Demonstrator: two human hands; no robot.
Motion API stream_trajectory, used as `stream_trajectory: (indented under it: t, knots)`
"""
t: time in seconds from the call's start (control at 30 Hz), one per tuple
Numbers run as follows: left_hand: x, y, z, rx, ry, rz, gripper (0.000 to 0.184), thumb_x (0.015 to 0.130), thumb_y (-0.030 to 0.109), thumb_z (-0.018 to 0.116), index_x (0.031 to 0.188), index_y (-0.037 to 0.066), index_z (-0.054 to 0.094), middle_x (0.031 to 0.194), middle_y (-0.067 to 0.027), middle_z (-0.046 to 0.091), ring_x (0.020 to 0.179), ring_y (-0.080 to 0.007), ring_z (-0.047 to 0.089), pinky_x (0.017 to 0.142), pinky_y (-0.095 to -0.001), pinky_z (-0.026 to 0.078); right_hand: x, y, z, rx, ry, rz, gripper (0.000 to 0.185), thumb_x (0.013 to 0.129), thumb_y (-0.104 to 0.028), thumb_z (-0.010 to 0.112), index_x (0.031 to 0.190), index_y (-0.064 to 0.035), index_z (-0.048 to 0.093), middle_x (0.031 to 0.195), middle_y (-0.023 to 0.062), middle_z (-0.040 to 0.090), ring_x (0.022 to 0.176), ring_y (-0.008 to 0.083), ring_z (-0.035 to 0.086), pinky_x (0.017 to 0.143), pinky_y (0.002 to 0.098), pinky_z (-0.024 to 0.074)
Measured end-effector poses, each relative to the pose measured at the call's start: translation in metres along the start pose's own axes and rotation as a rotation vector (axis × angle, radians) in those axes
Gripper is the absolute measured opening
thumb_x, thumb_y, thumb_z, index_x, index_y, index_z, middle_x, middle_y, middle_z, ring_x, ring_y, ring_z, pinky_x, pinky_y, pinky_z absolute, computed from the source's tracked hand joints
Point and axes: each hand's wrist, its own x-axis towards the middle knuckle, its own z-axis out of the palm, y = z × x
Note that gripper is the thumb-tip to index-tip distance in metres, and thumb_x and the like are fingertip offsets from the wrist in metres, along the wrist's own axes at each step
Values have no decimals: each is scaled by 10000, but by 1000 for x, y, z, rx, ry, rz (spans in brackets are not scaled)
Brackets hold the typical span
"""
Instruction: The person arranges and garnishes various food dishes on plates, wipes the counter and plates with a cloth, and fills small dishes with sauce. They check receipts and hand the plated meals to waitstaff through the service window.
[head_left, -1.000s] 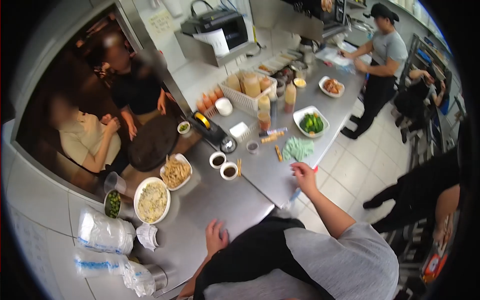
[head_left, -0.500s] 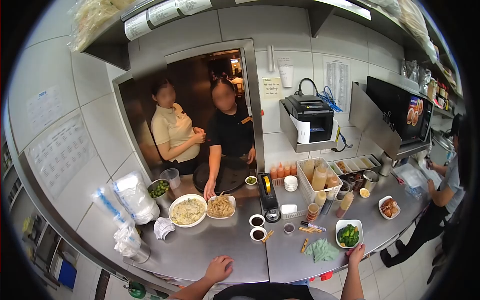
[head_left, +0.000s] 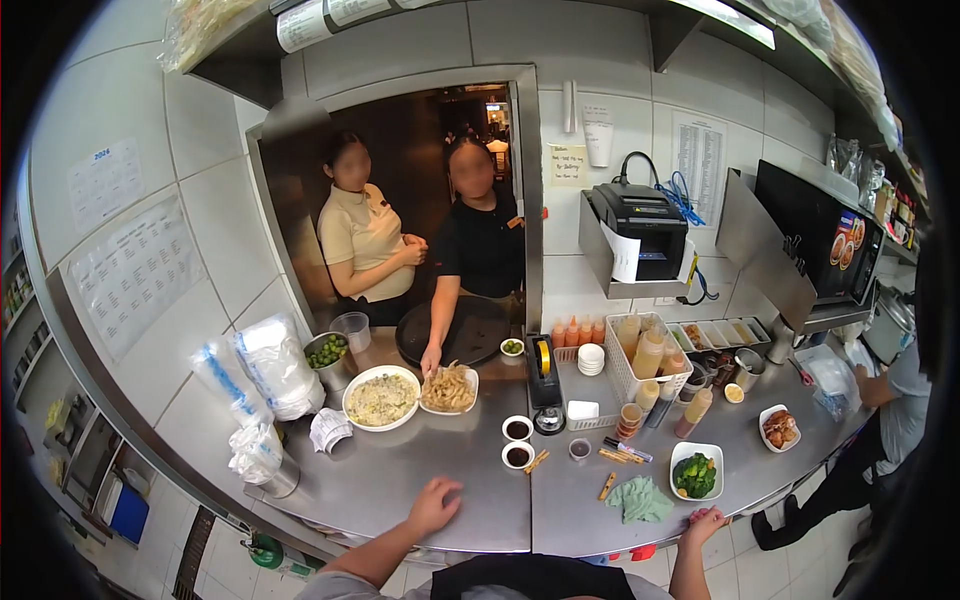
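My left hand [head_left: 434, 503] rests on the steel counter [head_left: 400, 515] near its front edge, fingers loosely spread and holding nothing. At the counter's front right edge is my right hand [head_left: 705, 522], its fingers curled; whether anything is in them is too small to tell. It lies just below a square white bowl of green vegetables [head_left: 696, 475] and right of a crumpled green cloth [head_left: 640, 499], apart from both. Two cups of dark sauce, an upper one [head_left: 517, 429] and a lower one [head_left: 517, 457], stand beyond my left hand.
Through the hatch, a person in black touches a dish of pale fried food [head_left: 449, 389], beside a round rice dish [head_left: 382, 398] and a black tray [head_left: 470, 335]. Another person stands beside them. Sauce bottles [head_left: 648, 353] fill a basket. A co-worker's arm [head_left: 878, 385] is at right.
The view swung left and up, then shifted slightly. My right hand reached the vegetable bowl's edge, then drew back from it. The person in black has reached to the fried food dish.
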Motion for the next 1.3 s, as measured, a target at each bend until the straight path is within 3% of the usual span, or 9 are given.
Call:
stream_trajectory:
  t: [0.1,0.23,0.37,0.53,0.7,0.8,0.87,1.13,1.3]
  knots:
    - [91,57,-71,3,148,208,205,831,122,608,1026,61,590,1039,-141,568,1022,-308,547,881,-382,451,-46,14,1,-145,-109,1,136,967,-211,435,963,-75,425,698,38,473,533,101,460,456,230,398]
    - [236,139,-219,-61,452,541,166,899,166,579,801,33,567,582,-33,508,517,-156,513,498,-279,414,-113,50,12,-615,-396,-391,91,885,-114,528,827,-46,509,692,45,511,639,153,510,598,332,431]
    - [325,258,-362,-212,732,831,222,902,137,555,1077,31,471,838,-78,607,780,-147,598,698,-267,473,-193,7,43,-1055,-698,-937,65,733,-125,640,743,-101,581,742,84,555,721,292,520,668,406,351]
    - [396,305,-484,8,899,695,218,905,162,566,1080,34,576,950,-38,604,847,-98,570,753,-234,454,-200,9,39,-1113,-637,-983,87,741,-145,648,755,-94,580,745,88,561,715,292,544,642,424,386]
    - [402,335,-496,-216,814,612,190,901,155,560,1055,50,600,925,-27,624,833,-86,588,729,-226,464,-233,9,-3,-1216,-550,-650,112,807,-169,627,795,-74,569,578,86,599,496,316,595,475,399,468]
    - [417,336,-495,-186,880,618,184,868,189,583,1017,87,622,877,-31,629,766,-105,600,690,-254,472,-250,41,-59,-1339,-423,-24,186,824,-218,619,954,-85,624,783,140,664,773,298,660,679,398,507]
    - [417,344,-482,253,1405,786,161,790,186,598,938,134,632,862,-95,669,733,-244,644,701,-342,491,-257,55,-91,-1413,-457,210,196,826,-228,614,955,-82,630,802,140,666,777,297,658,688,395,504]
    - [455,411,-432,-206,972,564,376,809,240,678,1043,18,485,1093,-205,596,1007,-314,574,863,-395,438,-264,58,-149,-1427,-866,565,243,835,-269,594,960,-71,654,877,136,673,793,296,647,726,383,493]
    - [402,409,-347,-535,358,873,289,871,112,564,1138,3,547,1124,-133,608,981,-219,580,842,-329,453,-278,-66,-19,-1255,-895,-94,231,827,-257,596,954,-78,667,868,146,671,788,293,640,725,367,490]
